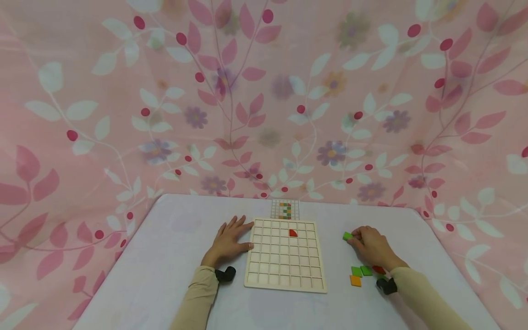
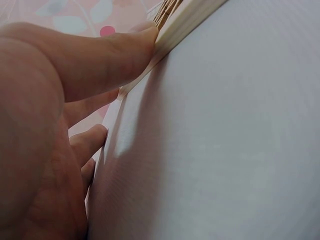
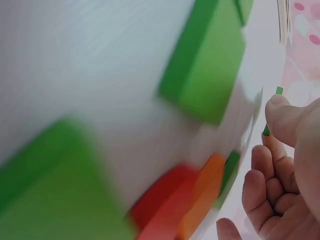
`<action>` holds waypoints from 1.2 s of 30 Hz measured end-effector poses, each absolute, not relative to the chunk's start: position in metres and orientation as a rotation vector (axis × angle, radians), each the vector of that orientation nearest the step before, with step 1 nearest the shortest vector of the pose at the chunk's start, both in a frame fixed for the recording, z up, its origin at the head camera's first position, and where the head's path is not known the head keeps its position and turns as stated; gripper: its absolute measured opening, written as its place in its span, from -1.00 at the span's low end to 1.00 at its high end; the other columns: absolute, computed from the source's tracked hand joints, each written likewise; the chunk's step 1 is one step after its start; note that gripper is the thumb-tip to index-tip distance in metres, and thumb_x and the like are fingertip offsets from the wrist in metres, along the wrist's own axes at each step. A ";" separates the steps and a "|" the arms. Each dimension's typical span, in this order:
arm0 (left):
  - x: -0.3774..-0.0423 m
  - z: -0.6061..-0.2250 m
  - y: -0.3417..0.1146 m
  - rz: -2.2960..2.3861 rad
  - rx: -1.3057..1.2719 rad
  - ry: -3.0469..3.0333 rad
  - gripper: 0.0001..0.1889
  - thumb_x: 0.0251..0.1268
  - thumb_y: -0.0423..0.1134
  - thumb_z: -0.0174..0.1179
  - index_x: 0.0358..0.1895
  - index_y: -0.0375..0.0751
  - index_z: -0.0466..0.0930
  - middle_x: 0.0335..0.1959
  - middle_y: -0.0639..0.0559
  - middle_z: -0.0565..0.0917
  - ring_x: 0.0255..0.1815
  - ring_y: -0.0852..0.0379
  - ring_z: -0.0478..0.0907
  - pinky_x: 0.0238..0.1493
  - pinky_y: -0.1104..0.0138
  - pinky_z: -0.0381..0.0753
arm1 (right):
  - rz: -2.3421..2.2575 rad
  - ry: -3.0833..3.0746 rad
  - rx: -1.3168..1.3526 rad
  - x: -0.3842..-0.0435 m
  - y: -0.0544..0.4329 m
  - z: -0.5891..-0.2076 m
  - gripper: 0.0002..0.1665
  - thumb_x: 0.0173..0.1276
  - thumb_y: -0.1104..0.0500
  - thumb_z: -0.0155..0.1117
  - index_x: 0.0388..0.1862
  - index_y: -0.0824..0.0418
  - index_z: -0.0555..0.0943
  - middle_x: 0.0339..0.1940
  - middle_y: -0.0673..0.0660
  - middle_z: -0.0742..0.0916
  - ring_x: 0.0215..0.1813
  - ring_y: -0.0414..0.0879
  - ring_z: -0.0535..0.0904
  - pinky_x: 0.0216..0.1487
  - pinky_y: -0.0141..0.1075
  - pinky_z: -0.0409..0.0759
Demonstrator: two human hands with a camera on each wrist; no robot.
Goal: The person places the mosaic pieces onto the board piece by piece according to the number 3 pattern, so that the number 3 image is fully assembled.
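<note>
A pale wooden grid board (image 1: pixel 285 286) lies flat in the middle of the table. One red quarter-round piece (image 1: pixel 293 233) sits in a cell of its upper part. At the board's left edge my left hand (image 1: pixel 228 243) rests with fingers spread; in the left wrist view its thumb (image 2: pixel 115 60) touches the wooden rim. Right of the board, my right hand (image 1: pixel 371 245) pinches a green square tile (image 1: pixel 347 236) between thumb and fingers. The right wrist view shows that green tile (image 3: pixel 279 90) mostly covered by the thumb.
Below the right hand lie loose pieces: green tiles (image 1: pixel 356 272), an orange tile (image 1: pixel 355 281) and a red piece (image 1: pixel 379 269) partly hidden by the wrist. Behind the board is a small grid card (image 1: pixel 284 209) with coloured cells. A floral curtain (image 1: pixel 264 114) hangs behind the table.
</note>
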State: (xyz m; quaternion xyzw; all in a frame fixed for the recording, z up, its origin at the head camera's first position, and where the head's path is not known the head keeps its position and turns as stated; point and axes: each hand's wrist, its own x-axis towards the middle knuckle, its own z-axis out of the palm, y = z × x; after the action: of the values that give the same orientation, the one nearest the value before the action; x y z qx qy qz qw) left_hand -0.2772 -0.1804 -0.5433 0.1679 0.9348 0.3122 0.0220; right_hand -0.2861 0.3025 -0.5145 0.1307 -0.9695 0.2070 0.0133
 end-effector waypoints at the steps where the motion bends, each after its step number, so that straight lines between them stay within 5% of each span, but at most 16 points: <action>1: -0.277 -0.543 -0.180 0.969 0.516 2.894 -0.22 0.37 0.07 0.39 0.61 -0.07 0.40 0.72 -0.21 0.18 0.77 -0.33 -0.06 0.66 -0.37 -0.18 | 0.657 -3.026 0.399 -0.287 0.299 -0.514 -0.66 0.49 0.06 0.42 0.00 0.32 0.68 -0.21 0.09 0.71 -0.19 -0.05 0.55 -0.05 0.02 0.67; 36: -0.278 -0.543 -0.180 0.966 0.507 2.896 -0.22 0.36 0.06 0.40 0.60 -0.07 0.40 0.72 -0.20 0.19 0.77 -0.32 -0.06 0.66 -0.37 -0.17 | 0.825 -3.012 0.663 -0.310 0.194 -0.498 -0.74 0.52 0.12 0.40 0.00 0.29 0.68 -0.19 0.06 0.67 -0.10 -0.09 0.51 -0.05 -0.19 0.59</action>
State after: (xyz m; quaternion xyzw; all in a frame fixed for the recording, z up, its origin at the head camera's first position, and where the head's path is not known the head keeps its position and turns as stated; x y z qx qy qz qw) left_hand -0.2779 -0.1797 -0.5434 0.1639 0.9355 0.3120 0.0232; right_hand -0.3103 0.1941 -0.4982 0.2077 -0.9432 0.2582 -0.0257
